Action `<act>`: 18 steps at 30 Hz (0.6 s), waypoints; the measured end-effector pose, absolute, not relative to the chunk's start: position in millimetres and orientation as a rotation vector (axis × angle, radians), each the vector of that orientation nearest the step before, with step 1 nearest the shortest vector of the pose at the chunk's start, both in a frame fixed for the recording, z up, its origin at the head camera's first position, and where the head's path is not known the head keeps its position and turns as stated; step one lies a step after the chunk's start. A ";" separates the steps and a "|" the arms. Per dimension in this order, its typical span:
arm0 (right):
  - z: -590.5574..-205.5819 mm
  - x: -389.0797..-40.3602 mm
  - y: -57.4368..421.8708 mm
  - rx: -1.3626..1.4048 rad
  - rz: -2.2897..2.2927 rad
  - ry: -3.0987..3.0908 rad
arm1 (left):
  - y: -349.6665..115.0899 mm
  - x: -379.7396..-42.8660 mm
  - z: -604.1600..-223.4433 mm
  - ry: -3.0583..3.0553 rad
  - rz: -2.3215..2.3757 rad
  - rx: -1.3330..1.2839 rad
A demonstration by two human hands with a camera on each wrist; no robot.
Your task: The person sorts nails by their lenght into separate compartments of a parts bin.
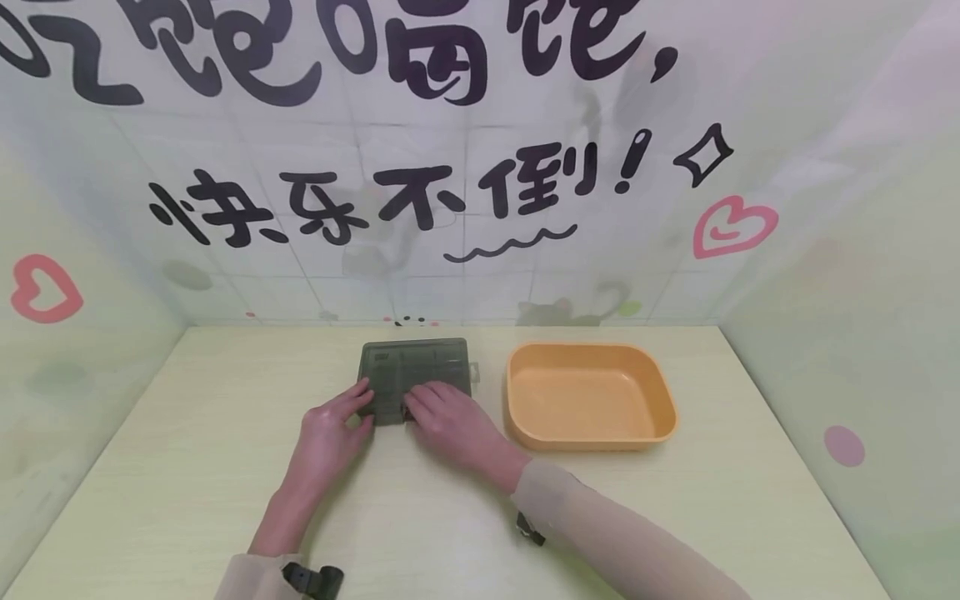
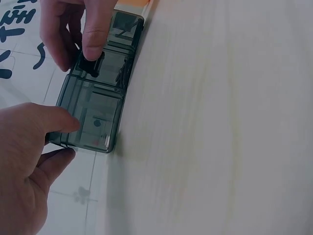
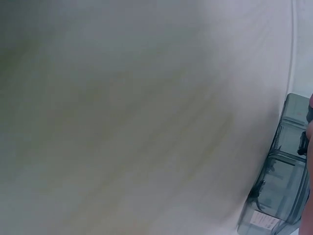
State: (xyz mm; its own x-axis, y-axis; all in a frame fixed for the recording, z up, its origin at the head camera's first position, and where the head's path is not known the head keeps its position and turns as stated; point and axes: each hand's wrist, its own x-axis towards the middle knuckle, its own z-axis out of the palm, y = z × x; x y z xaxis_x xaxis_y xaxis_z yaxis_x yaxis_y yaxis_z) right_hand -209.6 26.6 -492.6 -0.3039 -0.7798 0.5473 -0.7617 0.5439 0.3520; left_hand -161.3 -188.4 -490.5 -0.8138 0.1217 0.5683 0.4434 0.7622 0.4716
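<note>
A dark green, see-through compartment box lies on the table near the back wall. My left hand grips its left end; in the left wrist view the thumb is on top and the fingers curl at the edge. My right hand is over the box's front middle, pinching a small black piece between thumb and fingers. That piece overlaps a middle compartment, and the fingers partly hide it. In the right wrist view, the box and the black piece show at the right edge.
An orange rectangular tray stands to the right of the box, close to my right forearm. A clear tab sticks out from the box's right side. Printed walls enclose the pale table at the back and sides.
</note>
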 end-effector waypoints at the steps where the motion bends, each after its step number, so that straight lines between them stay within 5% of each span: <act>1: -492.0 -209.2 27.1 1.230 -0.009 -2.107 | -188.9 -161.1 -490.3 -2.441 -0.832 -0.423; 18: -494.3 -205.9 36.6 1.054 0.157 -2.409 | -197.9 -163.4 -491.9 -2.381 -0.846 -0.507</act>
